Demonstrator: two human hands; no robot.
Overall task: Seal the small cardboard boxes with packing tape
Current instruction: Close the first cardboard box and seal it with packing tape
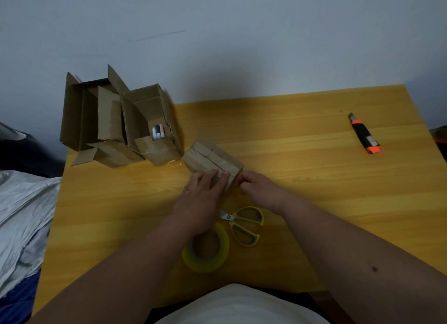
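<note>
We press our left hand (205, 190) with flat, released fingers on the box (212, 160); our right hand (256, 185) pinches its near corner. We should smooth the tape firmly toward the edges.

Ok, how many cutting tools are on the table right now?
2. The scissors lie near the person, beside the tape roll; the utility knife lies far right. Others may be hidden inside the open boxes.
</note>
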